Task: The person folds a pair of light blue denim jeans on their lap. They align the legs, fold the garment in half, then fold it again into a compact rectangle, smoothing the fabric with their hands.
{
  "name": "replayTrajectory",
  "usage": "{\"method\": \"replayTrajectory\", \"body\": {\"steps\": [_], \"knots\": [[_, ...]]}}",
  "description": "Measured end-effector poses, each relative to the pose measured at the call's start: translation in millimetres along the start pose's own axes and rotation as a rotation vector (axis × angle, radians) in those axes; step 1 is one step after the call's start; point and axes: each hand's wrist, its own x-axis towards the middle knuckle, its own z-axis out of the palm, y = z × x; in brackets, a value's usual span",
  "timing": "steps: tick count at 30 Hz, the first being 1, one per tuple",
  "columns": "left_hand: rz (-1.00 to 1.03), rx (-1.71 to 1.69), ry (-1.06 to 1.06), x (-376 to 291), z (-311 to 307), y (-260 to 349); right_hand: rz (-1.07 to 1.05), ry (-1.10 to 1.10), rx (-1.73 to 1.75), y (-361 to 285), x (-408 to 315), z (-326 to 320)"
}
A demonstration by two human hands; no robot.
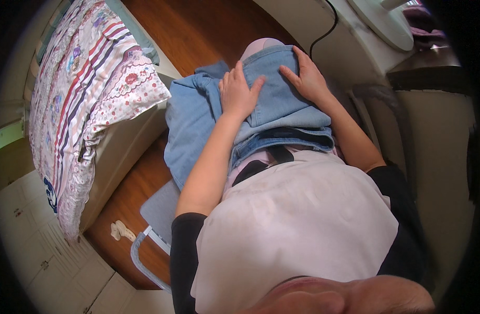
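Note:
A pair of light blue denim jeans (271, 102) lies folded across my lap, its waistband (291, 137) turned towards my belly. Some of the denim (191, 114) hangs loosely off to the left. My left hand (240, 92) rests on the denim near a seam, fingers forward and thumb spread. At the far right edge of the folded panel is my right hand (308, 78), thumb on top of the cloth and index finger along the edge. Its other fingers are mostly hidden. Beneath the jeans, pink cloth (261, 45) shows at my knee.
A bed with a floral and striped cover (102, 82) stands to the left. Beside me is a grey chair seat with a padded armrest (140, 255). Pale slippers (122, 230) lie on the wooden floor (146, 172). A black cable (330, 33) hangs by a white round base (385, 25).

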Motion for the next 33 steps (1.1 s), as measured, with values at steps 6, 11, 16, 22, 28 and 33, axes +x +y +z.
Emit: {"method": "replayTrajectory", "body": {"steps": [6,11,16,22,28,33], "knots": [[-0.105,-0.654,0.231,29.1,6.9,-20.8,-0.020,0.070,0.055,-11.7,-0.8,-6.5],[-0.133,-1.032,0.159,39.5,6.3,-20.6,-0.208,0.292,0.133,-3.9,5.7,-2.7],[-0.163,-1.181,0.086,30.7,-0.3,-20.3,-0.123,0.256,0.252,-8.3,6.1,-7.6],[-0.143,-1.261,0.059,27.6,-3.0,-17.1,-0.026,0.240,0.444,1.9,17.0,0.1],[-0.164,-1.194,0.090,26.5,1.9,-26.5,0.060,0.267,0.449,17.0,24.5,12.8],[-0.237,-1.231,0.088,28.9,4.4,-30.5,0.139,0.315,0.558,27.4,24.1,20.1]]}}
